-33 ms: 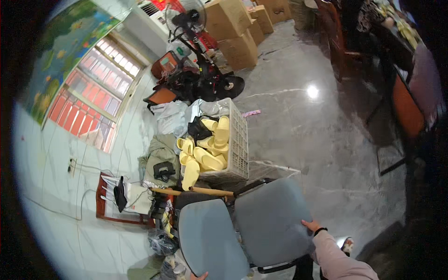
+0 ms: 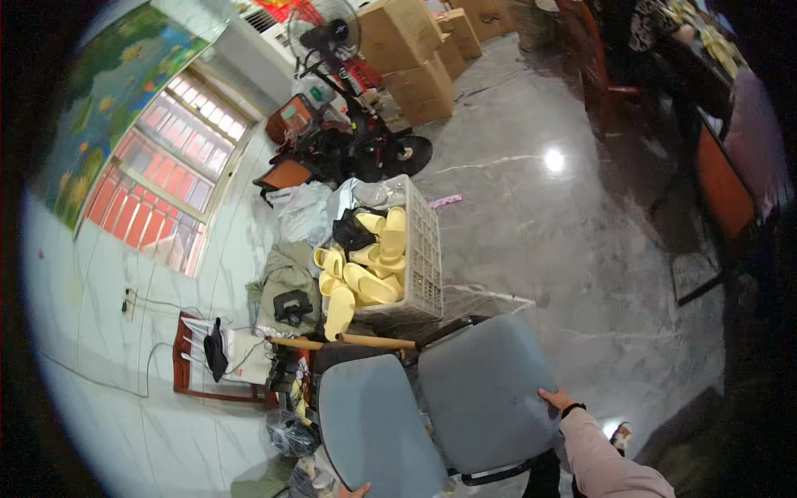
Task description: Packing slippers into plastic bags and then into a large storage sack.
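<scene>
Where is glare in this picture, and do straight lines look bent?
Head view: a bright lamp glare sits on the glossy floor; the window bars curve near the rim; corners are black; the right hand on the chair looks sharp.

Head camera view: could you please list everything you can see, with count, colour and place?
Office chair: one, grey-blue, lower centre.
Crate: one, pale plastic, centre, on the floor.
Slippers: many, yellow, spilling from the crate.
Cardboard boxes: several, brown, top centre.
Standing fan: one, dark, top.
Scooter: one, black and red, below the fan.
Floor: grey, glossy.
Right hand: on the chair seat's edge.
Left hand: barely visible at the chair back's lower edge.
</scene>
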Demonstrator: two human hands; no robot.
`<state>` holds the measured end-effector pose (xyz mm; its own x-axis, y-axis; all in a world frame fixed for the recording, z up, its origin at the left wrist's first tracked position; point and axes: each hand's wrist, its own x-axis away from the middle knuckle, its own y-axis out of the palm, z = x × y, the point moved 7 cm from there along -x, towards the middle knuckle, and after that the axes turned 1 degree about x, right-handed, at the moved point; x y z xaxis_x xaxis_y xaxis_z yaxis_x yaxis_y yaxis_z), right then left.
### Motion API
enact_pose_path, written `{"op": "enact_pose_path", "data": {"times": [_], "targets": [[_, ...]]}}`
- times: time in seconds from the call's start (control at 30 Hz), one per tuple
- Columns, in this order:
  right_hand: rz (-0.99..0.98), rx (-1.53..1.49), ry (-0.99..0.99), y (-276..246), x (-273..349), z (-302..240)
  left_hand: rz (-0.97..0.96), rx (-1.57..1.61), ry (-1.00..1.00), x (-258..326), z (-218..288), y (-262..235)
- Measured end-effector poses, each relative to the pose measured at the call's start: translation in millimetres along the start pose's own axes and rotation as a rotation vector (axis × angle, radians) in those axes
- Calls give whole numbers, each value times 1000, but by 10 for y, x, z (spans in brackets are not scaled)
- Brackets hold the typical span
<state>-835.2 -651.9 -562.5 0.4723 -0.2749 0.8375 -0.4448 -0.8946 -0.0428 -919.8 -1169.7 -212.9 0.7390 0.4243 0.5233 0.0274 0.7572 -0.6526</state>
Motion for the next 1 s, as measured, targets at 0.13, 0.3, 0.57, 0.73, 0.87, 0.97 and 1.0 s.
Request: {"op": "enact_pose_path", "data": {"times": [0.13,0.3,0.57,0.73,0.87,0.97,1.0], "targets": [[119,-127,59,-129,-316,626,-59,218,-78,191,184,242],[181,-148,-45,-449,-121,1039,-33,299,27,284,6,333],[173,-160,32,-1319,25,1512,-224,114,206,920,337,865],[207,-164,76,-1899,780,1253,-251,32,169,1321,353,1169],[160,-237,-68,-2532,890,1415,-313,7,100,1635,339,1648],[152,-352,-39,-3178,1155,1617,-350,26,209,2314,665,2174],[176,-378,-8,-3388,1061,1819,-414,17,264,2468,748,2371]]}}
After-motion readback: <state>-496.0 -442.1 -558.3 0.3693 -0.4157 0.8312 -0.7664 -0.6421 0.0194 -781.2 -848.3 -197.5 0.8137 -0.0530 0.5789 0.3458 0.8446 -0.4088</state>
